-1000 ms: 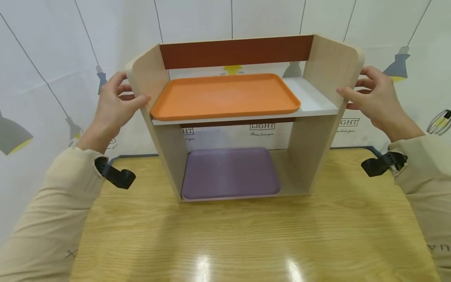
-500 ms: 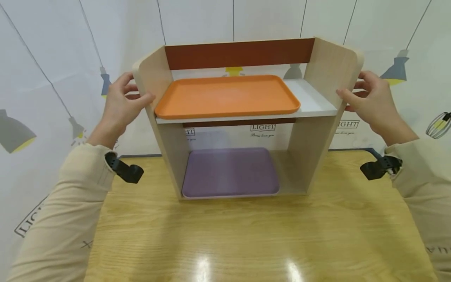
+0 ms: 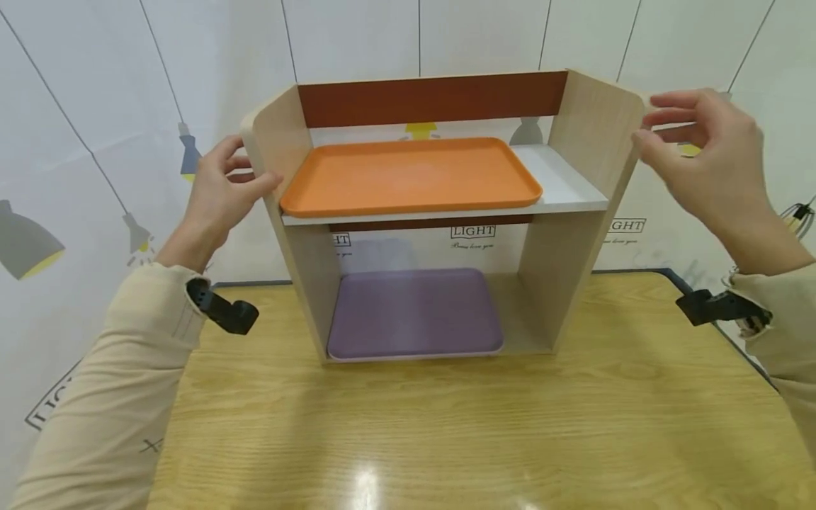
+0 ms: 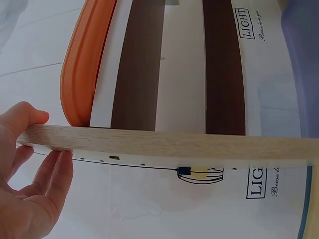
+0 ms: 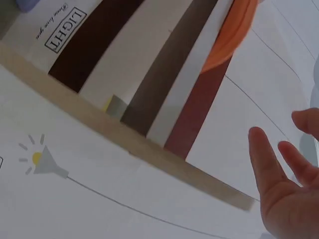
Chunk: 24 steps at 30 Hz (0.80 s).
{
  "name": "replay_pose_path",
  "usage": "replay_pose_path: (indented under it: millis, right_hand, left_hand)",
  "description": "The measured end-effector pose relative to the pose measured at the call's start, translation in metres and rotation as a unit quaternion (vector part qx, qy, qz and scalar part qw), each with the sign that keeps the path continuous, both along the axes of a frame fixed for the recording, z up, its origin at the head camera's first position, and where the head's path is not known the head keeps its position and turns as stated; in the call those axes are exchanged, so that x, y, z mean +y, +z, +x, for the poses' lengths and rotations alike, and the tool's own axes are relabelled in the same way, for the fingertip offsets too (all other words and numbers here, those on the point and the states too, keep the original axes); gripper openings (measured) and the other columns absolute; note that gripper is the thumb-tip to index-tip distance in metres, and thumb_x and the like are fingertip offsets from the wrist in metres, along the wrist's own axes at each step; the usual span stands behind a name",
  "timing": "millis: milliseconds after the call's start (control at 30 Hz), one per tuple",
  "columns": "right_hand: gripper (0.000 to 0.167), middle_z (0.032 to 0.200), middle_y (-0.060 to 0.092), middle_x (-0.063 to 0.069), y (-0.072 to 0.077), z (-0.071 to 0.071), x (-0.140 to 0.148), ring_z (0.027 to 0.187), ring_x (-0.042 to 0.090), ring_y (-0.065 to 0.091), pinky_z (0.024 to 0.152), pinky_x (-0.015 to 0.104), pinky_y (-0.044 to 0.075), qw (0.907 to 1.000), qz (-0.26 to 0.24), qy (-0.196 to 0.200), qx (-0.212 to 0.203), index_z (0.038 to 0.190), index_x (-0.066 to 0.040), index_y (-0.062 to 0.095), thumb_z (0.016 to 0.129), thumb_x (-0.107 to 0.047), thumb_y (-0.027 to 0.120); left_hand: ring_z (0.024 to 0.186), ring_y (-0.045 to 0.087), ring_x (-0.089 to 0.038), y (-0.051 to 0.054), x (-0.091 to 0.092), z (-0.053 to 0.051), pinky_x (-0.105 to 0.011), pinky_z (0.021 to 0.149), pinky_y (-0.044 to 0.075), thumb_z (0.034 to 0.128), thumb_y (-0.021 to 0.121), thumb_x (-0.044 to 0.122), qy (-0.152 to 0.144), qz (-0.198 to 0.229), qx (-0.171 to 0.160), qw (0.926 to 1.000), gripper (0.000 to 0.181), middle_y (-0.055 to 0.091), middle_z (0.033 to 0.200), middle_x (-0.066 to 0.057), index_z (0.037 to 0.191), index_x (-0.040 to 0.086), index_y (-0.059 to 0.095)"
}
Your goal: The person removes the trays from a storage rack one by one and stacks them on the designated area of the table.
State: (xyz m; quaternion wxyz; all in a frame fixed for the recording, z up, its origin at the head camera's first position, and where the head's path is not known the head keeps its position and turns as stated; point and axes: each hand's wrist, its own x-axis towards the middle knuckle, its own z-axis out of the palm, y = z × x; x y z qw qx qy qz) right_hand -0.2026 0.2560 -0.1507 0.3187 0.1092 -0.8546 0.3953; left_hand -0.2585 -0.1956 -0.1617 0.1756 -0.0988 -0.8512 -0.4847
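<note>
- The left grip (image 3: pixel 219 188) pinches the left side of the shelf (image 3: pixel 593 134), thumb inside, fingers outside.
- The right grip (image 3: pixel 714 145) has thumb and fingers apart, holding nothing, just beside the shelf's right side.
- The shelf stands on the bench (image 3: pixel 440 425).
- An orange tray (image 3: pixel 414 177) lies on top, a purple tray (image 3: pixel 414 313) below.

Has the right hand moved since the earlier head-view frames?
Yes. In the head view, the right hand has moved up and outward to the right, relative to the shelf's right side panel.
</note>
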Motion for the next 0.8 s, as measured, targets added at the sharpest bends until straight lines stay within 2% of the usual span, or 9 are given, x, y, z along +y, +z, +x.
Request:
replay_pose_path:
  millis: [100, 200, 300, 400, 600, 800]
  right_hand:
    - [0.04, 0.106, 0.058, 0.011, -0.003, -0.01, -0.015, 0.074, -0.01, 0.052, 0.062, 0.008, 0.041, 0.9955, 0.064, 0.046, -0.053, 0.12, -0.002, 0.052, 0.084, -0.019, 0.059]
    - [0.044, 0.111, 0.054, 0.023, -0.004, -0.026, -0.025, 0.071, -0.006, 0.056, 0.06, 0.012, 0.046, 0.9826, 0.085, 0.087, -0.14, 0.121, 0.002, 0.049, 0.085, -0.021, 0.058]
    - [0.048, 0.11, 0.054, 0.023, -0.003, -0.043, -0.03, 0.068, 0.001, 0.06, 0.062, 0.016, 0.049, 0.9672, 0.077, 0.105, -0.218, 0.123, 0.006, 0.046, 0.085, -0.02, 0.059]
    - [0.05, 0.102, 0.058, 0.016, -0.002, -0.054, -0.033, 0.067, 0.004, 0.06, 0.063, 0.018, 0.05, 0.9542, 0.06, 0.11, -0.272, 0.123, 0.009, 0.044, 0.084, -0.019, 0.06]
    - [0.047, 0.081, 0.061, -0.003, 0.002, -0.065, -0.034, 0.067, 0.002, 0.059, 0.062, 0.017, 0.049, 0.9384, 0.05, 0.104, -0.326, 0.119, 0.008, 0.049, 0.082, -0.017, 0.062]
    - [0.047, 0.079, 0.064, -0.002, 0.005, -0.063, -0.031, 0.067, 0.005, 0.062, 0.063, 0.018, 0.05, 0.9273, 0.055, 0.112, -0.353, 0.119, 0.011, 0.048, 0.082, -0.015, 0.063]
  left_hand:
    - [0.099, 0.053, -0.023, 0.0, 0.002, 0.0, -0.041, 0.087, 0.043, 0.0809, 0.062, 0.02, -0.002, 0.002, -0.001, 1.0, 0.054, 0.049, 0.104, -0.004, 0.131, 0.022, 0.041]
    - [0.1, 0.053, -0.024, 0.0, 0.005, 0.0, -0.041, 0.087, 0.043, 0.081, 0.062, 0.02, -0.004, 0.006, -0.004, 1.0, 0.054, 0.049, 0.104, -0.004, 0.131, 0.023, 0.041]
    - [0.1, 0.053, -0.024, -0.001, 0.007, 0.0, -0.041, 0.087, 0.043, 0.0811, 0.062, 0.02, -0.006, 0.006, -0.007, 0.9999, 0.055, 0.048, 0.104, -0.004, 0.131, 0.023, 0.041]
    - [0.1, 0.053, -0.023, -0.001, 0.008, 0.0, -0.041, 0.087, 0.043, 0.081, 0.062, 0.021, -0.006, 0.005, -0.007, 0.9999, 0.055, 0.048, 0.105, -0.004, 0.132, 0.024, 0.041]
    - [0.099, 0.053, -0.023, 0.0, 0.008, -0.002, -0.04, 0.086, 0.044, 0.0809, 0.062, 0.021, -0.004, 0.005, -0.003, 1.0, 0.054, 0.048, 0.105, -0.005, 0.131, 0.023, 0.041]
    - [0.098, 0.054, -0.023, -0.002, 0.011, -0.002, -0.04, 0.086, 0.044, 0.0813, 0.061, 0.022, 0.001, -0.008, 0.0, 1.0, 0.055, 0.049, 0.105, -0.007, 0.132, 0.023, 0.041]
